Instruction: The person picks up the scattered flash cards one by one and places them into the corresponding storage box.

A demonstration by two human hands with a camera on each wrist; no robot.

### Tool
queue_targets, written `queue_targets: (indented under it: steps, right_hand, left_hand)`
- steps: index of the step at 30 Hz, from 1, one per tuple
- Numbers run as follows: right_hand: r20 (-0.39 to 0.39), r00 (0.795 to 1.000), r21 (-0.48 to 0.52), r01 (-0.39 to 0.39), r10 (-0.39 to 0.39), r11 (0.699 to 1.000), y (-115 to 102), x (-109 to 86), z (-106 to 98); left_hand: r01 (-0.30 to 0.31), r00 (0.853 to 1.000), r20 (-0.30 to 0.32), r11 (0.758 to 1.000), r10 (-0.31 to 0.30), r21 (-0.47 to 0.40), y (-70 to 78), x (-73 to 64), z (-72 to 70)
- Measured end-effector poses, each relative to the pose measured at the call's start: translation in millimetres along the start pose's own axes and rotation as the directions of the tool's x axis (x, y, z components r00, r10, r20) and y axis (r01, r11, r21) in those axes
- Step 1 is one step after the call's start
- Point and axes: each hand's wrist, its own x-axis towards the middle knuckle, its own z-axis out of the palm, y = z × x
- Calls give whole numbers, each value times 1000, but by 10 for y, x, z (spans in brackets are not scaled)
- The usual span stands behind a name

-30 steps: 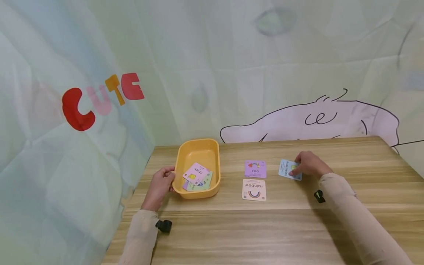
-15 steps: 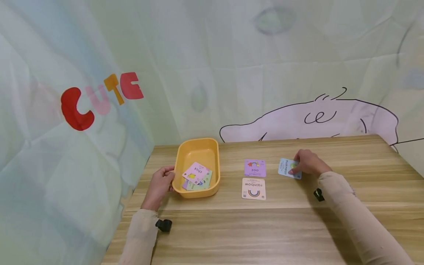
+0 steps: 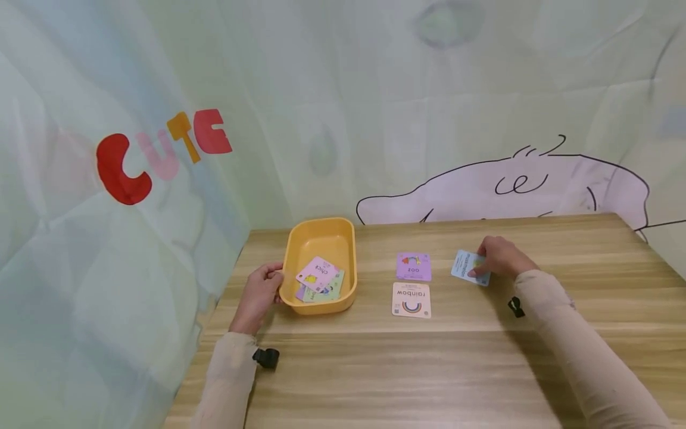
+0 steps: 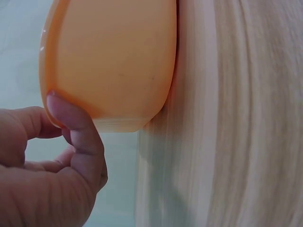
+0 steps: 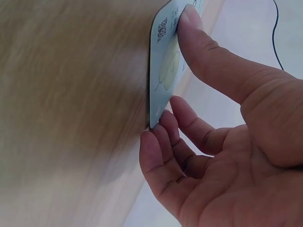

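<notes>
My left hand [image 3: 259, 298] grips the near-left rim of a yellow plastic tray [image 3: 321, 308] in the head view. The left wrist view shows the thumb bent over the wall of that tray [image 4: 113, 61], fingers at the other side of the rim. Inside lie several word cards, a pink "chick" card [image 3: 316, 273] uppermost. At the right, my right hand [image 3: 504, 259] pinches a light blue "muskmelon" card [image 3: 463, 267] low at the table. In the right wrist view its thumb presses the printed face of the card [image 5: 162, 59], while curled fingertips meet its edge.
Between tray and right hand, a purple card with a colourful picture [image 3: 414, 270] lies behind a cream "rainbow" card [image 3: 411, 304]. Both are flat on the wooden table [image 3: 386, 381]. A printed fabric backdrop [image 3: 300, 119] stands along the back and left.
Both hands keep nearly the same places, on the tray rim and the muskmelon card. The whole head view has shifted slightly, so everything sits a little higher in it.
</notes>
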Motion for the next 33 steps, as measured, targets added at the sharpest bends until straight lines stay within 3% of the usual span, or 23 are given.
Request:
queue_targets:
  steps: [14, 23, 30, 33]
  right_hand:
    - [23, 999, 117, 21, -24, 993, 137, 34, -22]
    - [17, 993, 225, 112, -119, 968, 231, 1, -30]
    - [88, 990, 430, 61, -109, 901, 270, -33, -21]
    - [100, 991, 464, 31, -88, 885, 288, -59, -6]
  left_hand:
    - [0, 1000, -1, 1000, 0, 5, -1, -4, 9]
    - [-1, 1000, -4, 1000, 1, 2, 10, -11, 9]
    - [2, 1000, -8, 1000, -2, 4, 12, 5, 5]
    - [1, 1000, 0, 1000, -1, 3, 3, 6, 3]
